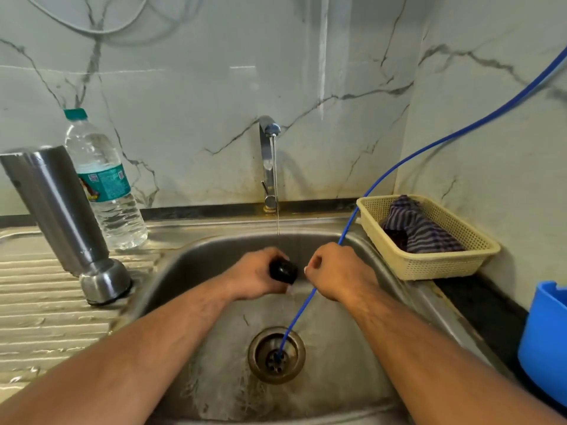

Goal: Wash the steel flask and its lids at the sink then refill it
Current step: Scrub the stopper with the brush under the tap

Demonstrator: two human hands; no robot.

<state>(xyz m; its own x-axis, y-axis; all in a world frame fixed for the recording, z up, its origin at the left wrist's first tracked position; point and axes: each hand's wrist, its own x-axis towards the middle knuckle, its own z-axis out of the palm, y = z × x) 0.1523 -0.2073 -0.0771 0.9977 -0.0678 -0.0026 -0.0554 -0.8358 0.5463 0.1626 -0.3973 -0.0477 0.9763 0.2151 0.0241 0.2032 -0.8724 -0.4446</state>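
While rinsing over the sink, left grip: curled round the black lid, with one end of the lid showing toward the right.
Right grip: fingers curled in, just beside the lid; contents, if any, cannot be told.
Black lid, handling: small and rigid, now wet; probably light and slippery. Best held by the rim against an opposed thumb, low over the basin in case of a slip.
Water: thin stream from the tap, falling behind both grips; drips visible below the lid.
Blue hose: down from upper right, past the right grip, end in the drain.
Steel flask: on the ribbed drainboard left of the basin, mouth end down, leaning left, well apart from both grips.
Steel flask, handling: stiff, smooth wall, likely slick when wet and far heavier once refilled. Best taken mid-body with a full wrap.
Plastic bottle: upright just behind the flask, capped, holding water.
Desk, right side: basket with striped cloth; blue bucket at the edge.
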